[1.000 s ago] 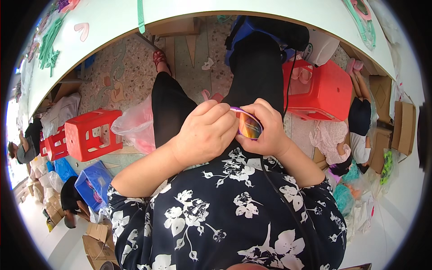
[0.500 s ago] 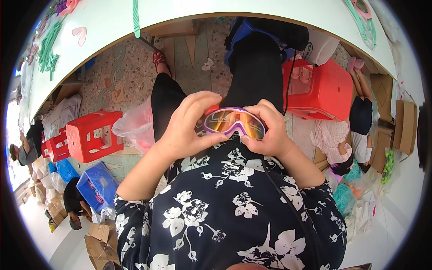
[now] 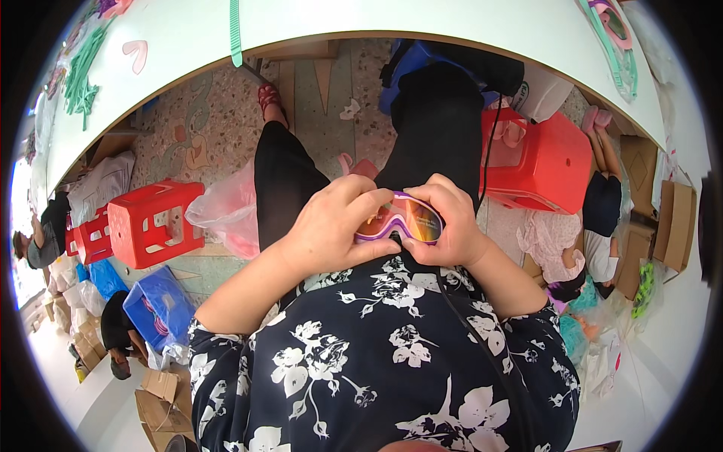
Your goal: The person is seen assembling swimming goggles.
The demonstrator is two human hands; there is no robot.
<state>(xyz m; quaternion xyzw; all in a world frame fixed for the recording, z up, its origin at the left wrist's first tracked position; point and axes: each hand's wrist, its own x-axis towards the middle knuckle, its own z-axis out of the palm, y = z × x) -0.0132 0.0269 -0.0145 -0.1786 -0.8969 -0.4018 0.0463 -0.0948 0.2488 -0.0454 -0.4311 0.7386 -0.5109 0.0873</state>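
Note:
A pair of swimming goggles (image 3: pixel 399 218) with a purple frame and orange, mirror-like lenses is held above my lap. My left hand (image 3: pixel 337 224) wraps over its left end, covering much of that lens, with the thumb below the frame near the nose bridge. At the other end my right hand (image 3: pixel 447 222) grips the frame, fingers along the top and thumb under the bridge. Something pink (image 3: pixel 360 167) shows just beyond my left fingers; I cannot make out what it is.
A white table (image 3: pixel 301 16) curves across the far side, bearing green straps (image 3: pixel 81 83) and pink-and-green goggles (image 3: pixel 611 34). Red stools (image 3: pixel 154 224) stand on the left, another red stool (image 3: pixel 546 162) on the right. A blue crate (image 3: pixel 158 309) sits lower left. Other people are at both sides.
My left hand has slid right and closed further over the left lens. The goggles have shifted slightly down, and the pink thing beyond my left fingers shows more.

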